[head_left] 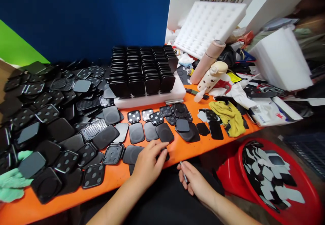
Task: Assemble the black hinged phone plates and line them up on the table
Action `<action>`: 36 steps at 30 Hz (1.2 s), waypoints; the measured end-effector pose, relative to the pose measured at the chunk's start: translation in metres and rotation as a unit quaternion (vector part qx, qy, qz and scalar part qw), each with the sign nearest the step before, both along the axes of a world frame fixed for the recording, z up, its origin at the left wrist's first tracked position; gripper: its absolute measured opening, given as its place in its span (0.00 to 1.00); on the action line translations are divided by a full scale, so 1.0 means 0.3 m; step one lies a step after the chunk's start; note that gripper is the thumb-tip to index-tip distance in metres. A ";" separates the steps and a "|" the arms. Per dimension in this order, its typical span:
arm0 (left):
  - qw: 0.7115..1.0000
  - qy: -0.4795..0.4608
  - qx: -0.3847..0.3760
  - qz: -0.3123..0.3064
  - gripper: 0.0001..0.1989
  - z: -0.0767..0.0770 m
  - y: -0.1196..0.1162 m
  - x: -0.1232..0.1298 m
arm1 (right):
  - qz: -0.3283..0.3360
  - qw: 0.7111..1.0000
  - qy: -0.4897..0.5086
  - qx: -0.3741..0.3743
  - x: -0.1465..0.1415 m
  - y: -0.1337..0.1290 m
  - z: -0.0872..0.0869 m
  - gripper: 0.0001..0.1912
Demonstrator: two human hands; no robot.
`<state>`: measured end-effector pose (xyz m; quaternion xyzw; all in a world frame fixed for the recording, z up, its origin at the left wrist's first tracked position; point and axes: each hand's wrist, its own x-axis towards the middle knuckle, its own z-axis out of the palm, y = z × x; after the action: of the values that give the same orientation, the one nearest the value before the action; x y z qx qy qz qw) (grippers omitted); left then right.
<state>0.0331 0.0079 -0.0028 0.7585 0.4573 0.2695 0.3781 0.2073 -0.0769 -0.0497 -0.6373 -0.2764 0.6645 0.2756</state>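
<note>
My left hand [148, 164] is at the front edge of the orange table, its thumb and fingers closed on a small black pad [166, 155], which they mostly cover. Just right of it, over my dark lap, my right hand [194, 178] grips a slim metal rod [185, 175] with a ridged, screw-like surface. Close to my left hand lie a black rounded-square pad [164, 132] and a hinged black pad with round dots [113, 154]. Beyond them, upright black pads [152, 82] fill a white foam tray [177, 91] in rows.
Black pads heap the table's left side. A green glove [11, 184] touches a pad at far left; whether a hand is inside, I cannot tell. Right are a yellow cloth [230, 116], pink bottle [208, 60] and foam block [281, 60]. A red basin [311, 191] below contains thin pieces.
</note>
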 end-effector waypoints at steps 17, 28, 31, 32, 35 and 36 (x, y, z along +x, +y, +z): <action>0.998 -0.011 -0.042 -0.054 0.12 -0.032 -0.042 0.048 | 0.098 0.993 -0.052 0.039 0.038 0.009 -0.048 0.26; 0.994 -0.022 -0.050 -0.099 0.12 -0.002 -0.033 0.100 | 0.060 0.812 -0.544 0.203 0.365 0.160 0.178 0.18; 0.991 -0.027 -0.057 -0.118 0.12 0.010 -0.026 0.122 | 0.018 0.792 -0.592 0.152 0.448 0.250 0.153 0.29; 0.990 -0.027 -0.059 -0.122 0.12 0.015 -0.023 0.127 | 0.011 0.792 -0.595 0.136 0.463 0.271 0.138 0.33; 0.990 -0.026 -0.069 -0.117 0.12 0.024 -0.011 0.139 | -0.004 0.803 -0.588 0.100 0.483 0.299 0.100 0.40; 0.991 -0.028 -0.072 -0.114 0.12 0.026 -0.008 0.143 | -0.007 0.809 -0.580 0.094 0.486 0.299 0.093 0.41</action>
<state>0.0759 0.0056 0.0049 0.7686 0.3752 0.2125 0.4726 0.3531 0.0129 -0.0218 -0.8771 -0.4414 0.1402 0.1271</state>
